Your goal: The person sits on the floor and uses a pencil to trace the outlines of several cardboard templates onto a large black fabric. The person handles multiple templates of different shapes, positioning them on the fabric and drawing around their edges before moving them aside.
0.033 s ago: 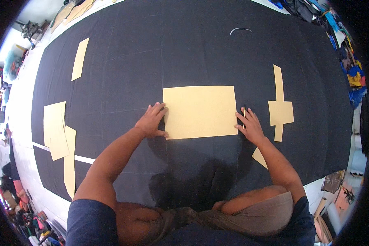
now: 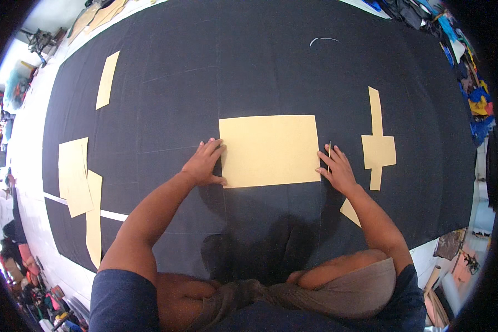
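Note:
A large yellow rectangular card pattern (image 2: 269,151) lies flat on a black cloth (image 2: 177,110) in front of me. My left hand (image 2: 206,161) is open, its fingers spread, with the fingertips and thumb at the card's left edge. At the right edge my right hand (image 2: 337,167) touches the card with thumb and fingertip. A thin, pale pencil-like stick (image 2: 330,150) is held between the fingers of that hand, standing roughly parallel to the card's edge. Faint pale lines run across the cloth around the card.
To the right lie a cross-shaped set of yellow card pieces (image 2: 379,151) and another card (image 2: 350,214), partly under my forearm. On the left are overlapping cards (image 2: 73,177), a narrow card (image 2: 108,80) and a white strip (image 2: 113,215). A pale thread (image 2: 323,39) lies at the far side.

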`<state>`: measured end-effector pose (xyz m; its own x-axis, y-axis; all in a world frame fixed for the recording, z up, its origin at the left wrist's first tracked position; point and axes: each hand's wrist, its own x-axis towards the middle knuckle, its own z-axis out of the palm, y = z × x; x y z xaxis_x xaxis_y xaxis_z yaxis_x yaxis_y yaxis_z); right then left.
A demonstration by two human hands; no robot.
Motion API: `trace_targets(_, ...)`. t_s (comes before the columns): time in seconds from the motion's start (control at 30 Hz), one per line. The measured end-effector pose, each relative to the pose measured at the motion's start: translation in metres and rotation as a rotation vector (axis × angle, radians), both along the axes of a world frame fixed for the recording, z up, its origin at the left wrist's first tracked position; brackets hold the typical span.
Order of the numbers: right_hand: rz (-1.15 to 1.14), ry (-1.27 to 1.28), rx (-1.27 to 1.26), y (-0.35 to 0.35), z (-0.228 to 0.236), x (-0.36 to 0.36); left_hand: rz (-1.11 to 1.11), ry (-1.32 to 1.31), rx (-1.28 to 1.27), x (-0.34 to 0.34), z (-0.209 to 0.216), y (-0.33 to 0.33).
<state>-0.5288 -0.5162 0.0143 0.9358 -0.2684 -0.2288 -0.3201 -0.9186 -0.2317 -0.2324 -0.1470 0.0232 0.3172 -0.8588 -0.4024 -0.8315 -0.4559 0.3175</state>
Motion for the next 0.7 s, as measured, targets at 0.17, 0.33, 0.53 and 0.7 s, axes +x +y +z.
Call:
trace_targets(0.17,0.004,-0.005,0.004,0.002,0.000,-0.003,0.014,0.057,-0.089,0.004,-0.012,0.004)
trace_targets(0.33,-0.011,0.023,-0.010,-0.006,0.000,0.001,0.017,-0.017,0.000,0.003,-0.013,-0.005)
trace_targets(0.53,-0.042,0.057,-0.002,0.000,0.007,0.011,-0.053,-0.170,0.259,-0.009,0.032,-0.037)
trace_targets(0.7,-0.036,0.028,-0.003,-0.004,0.004,0.004,-0.206,-0.338,0.341,-0.012,0.038,-0.057)
